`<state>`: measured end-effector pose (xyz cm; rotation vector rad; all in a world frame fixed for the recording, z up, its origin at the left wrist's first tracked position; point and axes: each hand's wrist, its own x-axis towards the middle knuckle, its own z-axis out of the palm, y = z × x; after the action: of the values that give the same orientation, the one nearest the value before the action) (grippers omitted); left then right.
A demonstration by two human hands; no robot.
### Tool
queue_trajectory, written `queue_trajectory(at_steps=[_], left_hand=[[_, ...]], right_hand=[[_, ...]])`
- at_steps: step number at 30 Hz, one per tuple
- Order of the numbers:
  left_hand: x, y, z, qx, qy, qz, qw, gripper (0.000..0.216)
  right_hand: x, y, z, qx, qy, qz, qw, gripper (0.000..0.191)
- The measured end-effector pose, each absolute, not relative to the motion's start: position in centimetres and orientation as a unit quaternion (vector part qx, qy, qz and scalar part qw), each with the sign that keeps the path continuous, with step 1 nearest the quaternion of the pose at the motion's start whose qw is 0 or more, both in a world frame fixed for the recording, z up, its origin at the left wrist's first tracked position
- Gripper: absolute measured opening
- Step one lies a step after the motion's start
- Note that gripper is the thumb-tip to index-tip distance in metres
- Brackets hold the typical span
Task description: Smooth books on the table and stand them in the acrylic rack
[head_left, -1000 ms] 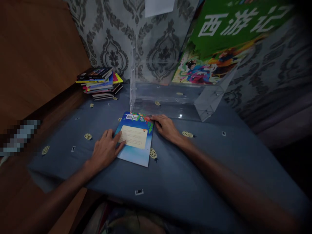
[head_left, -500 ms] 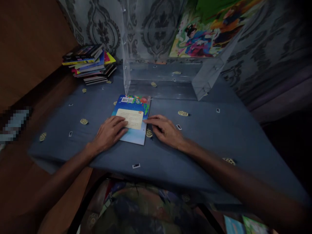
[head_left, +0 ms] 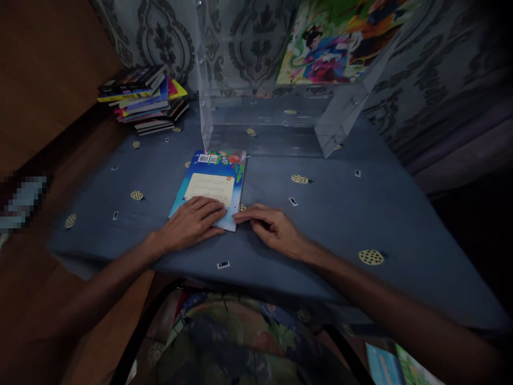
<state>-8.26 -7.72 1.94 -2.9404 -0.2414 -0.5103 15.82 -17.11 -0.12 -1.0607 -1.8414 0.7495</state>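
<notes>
Head camera: nearest the lens is patterned clothing, with two book covers at lower right, below the table's edge. On the pineapple-print cloth, the left hand lies flat across the near part of a blue book, fingers extended, pressing rather than gripping. The right hand is half open, its forefinger reaching the book's right edge close to the near corner, its thumb folded underneath; it appears to grip nothing. Good handling here calls for a light, even left palm that steadies the cover without bowing it, and a straight fingertip along the edge, since digging at the corner could crease it. The book's barcoded end points toward a clear stand; whether they touch is unclear, so a forward push might bump it. Farther back are a green picture book on the stand, a stack of books at left and a patterned backdrop.
</notes>
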Motion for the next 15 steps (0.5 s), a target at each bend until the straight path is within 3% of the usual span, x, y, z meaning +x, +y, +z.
queue_trajectory(at_steps=[15], left_hand=[[-7.81,-8.1,2.15,-0.971,-0.057,-0.197,0.121,0.023]], right_hand=[[15.99,-17.08,-0.05,-0.423,-0.729,0.304,0.443,0.045]])
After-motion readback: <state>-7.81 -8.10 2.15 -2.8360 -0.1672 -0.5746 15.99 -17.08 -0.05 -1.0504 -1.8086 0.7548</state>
